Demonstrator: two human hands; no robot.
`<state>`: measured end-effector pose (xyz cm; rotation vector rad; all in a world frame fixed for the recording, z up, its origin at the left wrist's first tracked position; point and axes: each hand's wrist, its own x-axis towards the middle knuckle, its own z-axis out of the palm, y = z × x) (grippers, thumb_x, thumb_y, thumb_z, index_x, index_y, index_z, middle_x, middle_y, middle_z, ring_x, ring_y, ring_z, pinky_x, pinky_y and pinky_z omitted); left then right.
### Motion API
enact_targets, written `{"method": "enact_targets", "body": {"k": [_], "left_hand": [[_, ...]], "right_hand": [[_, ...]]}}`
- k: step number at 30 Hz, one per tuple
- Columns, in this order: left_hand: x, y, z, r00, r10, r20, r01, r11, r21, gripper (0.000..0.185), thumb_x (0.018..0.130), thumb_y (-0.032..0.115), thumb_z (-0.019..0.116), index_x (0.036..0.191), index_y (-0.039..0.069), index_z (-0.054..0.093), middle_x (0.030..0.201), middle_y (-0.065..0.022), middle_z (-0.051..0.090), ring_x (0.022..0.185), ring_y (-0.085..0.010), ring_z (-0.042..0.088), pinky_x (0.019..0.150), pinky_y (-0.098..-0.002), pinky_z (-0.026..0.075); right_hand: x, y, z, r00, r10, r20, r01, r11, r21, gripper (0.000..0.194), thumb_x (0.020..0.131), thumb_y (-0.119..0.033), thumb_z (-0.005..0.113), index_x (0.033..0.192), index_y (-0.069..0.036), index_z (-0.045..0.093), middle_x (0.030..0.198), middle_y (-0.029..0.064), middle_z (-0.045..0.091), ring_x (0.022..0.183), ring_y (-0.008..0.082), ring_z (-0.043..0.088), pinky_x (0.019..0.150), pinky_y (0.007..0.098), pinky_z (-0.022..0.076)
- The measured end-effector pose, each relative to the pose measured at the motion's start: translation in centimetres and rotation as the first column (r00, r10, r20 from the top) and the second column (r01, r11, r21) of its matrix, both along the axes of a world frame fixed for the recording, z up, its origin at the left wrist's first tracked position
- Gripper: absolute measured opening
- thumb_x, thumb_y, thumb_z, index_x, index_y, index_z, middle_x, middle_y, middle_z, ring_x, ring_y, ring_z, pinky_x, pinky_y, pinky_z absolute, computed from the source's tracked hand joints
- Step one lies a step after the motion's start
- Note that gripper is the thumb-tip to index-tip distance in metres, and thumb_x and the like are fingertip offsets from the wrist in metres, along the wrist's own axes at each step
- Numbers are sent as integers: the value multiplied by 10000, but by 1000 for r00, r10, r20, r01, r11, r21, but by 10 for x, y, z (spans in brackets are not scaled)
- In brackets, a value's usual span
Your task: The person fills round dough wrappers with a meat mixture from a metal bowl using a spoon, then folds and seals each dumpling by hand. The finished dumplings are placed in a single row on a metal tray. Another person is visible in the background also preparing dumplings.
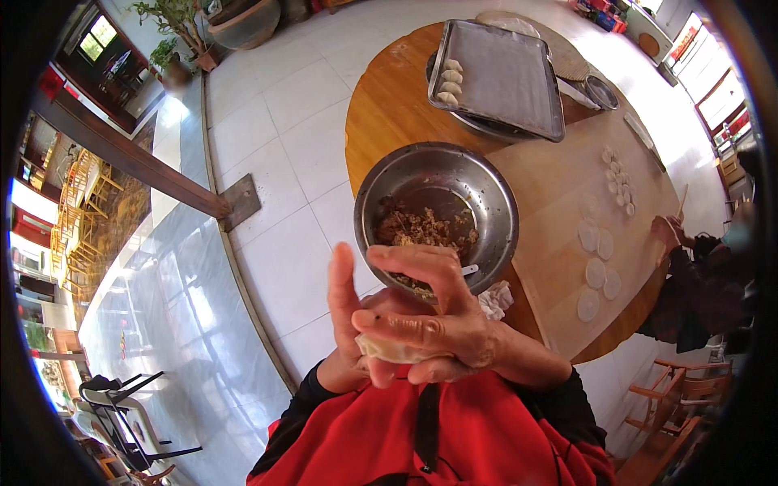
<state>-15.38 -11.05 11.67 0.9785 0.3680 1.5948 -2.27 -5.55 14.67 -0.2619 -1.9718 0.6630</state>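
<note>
Close to my red top, a pale folded dumpling (392,350) is held between my two hands. My right hand (440,319) curls over it from the right, its fingers spread above. My left hand (349,316) supports it from the left and partly from beneath, largely hidden behind the right. Just beyond them stands a steel bowl (492,182) with crumbly minced filling (425,231) and a white-handled utensil (470,270). Several folded dumplings (451,76) line the left side of a metal baking tray (504,73).
Flat round wrappers (588,305) and small dough pieces (620,182) lie on a board (541,200) atop the round wooden table (377,91). A knife (644,140) rests near its far edge. Another person's hands (668,234) hold a thin stick at the right. Crumpled tissue (496,300) lies beside the bowl.
</note>
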Motion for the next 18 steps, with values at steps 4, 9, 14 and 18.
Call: {"method": "enact_targets", "body": {"k": [4,9,14,18], "left_hand": [[1,20,-22,788,308,-533,-289,950,122,530,982,377,484,1284,-59,467,964,-107,625,859,-146,592,760,-267,460],[17,34,-80,956,-17,-292,-108,907,-406,438,1017,391,415,1023,-11,589,766,-46,625,576,-105,570,508,-222,451],[24,26,-83,992,-68,-109,-17,769,-639,399,1021,358,405,853,38,575,681,-41,595,498,-110,546,426,-251,439],[44,26,-98,987,127,-103,-163,790,-591,374,1024,336,427,904,29,604,700,3,576,615,-42,508,537,-197,410]], "right_hand": [[-4,5,-33,971,-240,1,237,959,-157,468,965,-434,456,1257,-99,606,1358,200,433,1197,327,453,1001,422,338],[-4,1,-112,968,-250,-27,124,569,-813,475,989,-410,439,1229,-32,596,1180,139,572,1011,167,573,830,300,470],[5,-8,-113,981,-186,57,102,245,-964,579,999,-485,382,1249,9,553,1092,115,633,847,120,603,712,244,501],[-3,-7,-121,953,-290,92,235,510,-828,539,1010,-423,360,1242,21,558,1103,158,640,974,205,606,876,324,467]]}}
